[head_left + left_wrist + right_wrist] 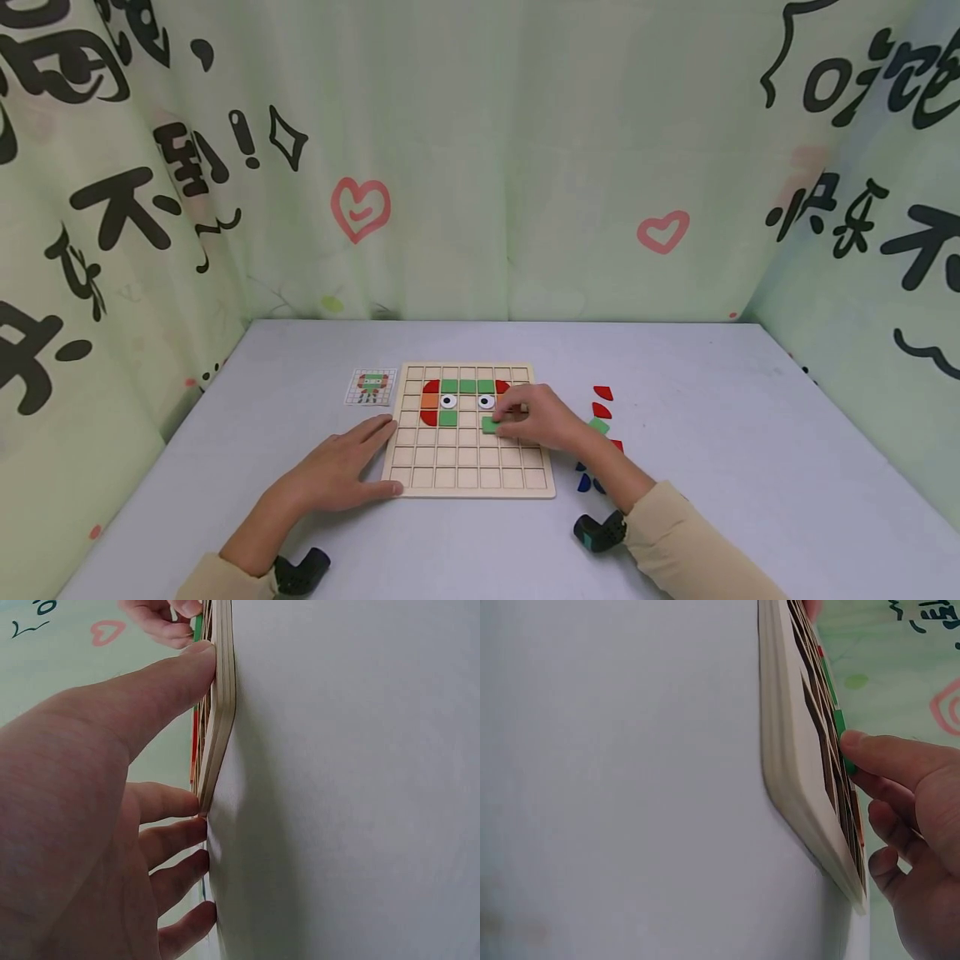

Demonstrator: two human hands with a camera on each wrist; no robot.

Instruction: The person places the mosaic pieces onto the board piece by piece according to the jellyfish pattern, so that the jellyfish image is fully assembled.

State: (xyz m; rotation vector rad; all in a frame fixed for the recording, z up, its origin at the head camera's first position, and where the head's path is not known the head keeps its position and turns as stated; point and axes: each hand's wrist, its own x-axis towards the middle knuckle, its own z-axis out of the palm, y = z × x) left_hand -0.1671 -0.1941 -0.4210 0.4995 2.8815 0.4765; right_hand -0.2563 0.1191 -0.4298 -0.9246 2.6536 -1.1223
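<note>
A wooden grid board [517,487] lies on the table, with red, green and orange pieces and two eye tiles [448,402] set in its upper rows. My right hand [543,419] is over the board's right half and pinches a green square tile [489,425] between thumb and fingers. In the right wrist view that green tile [847,761] is tilted against the grid. My left hand [337,468] rests along the board's left side, thumb on the near corner and fingers extended at the edge. The left wrist view shows the thumb [176,675] pressing the board's rim [223,697].
A small picture card [371,387] of a gridded figure lies beyond the left hand. Right of the board are loose red pieces [602,410], a green piece [598,425] and blue pieces [584,482], partly behind the right forearm. Curtains [510,167] enclose the table's back and sides.
</note>
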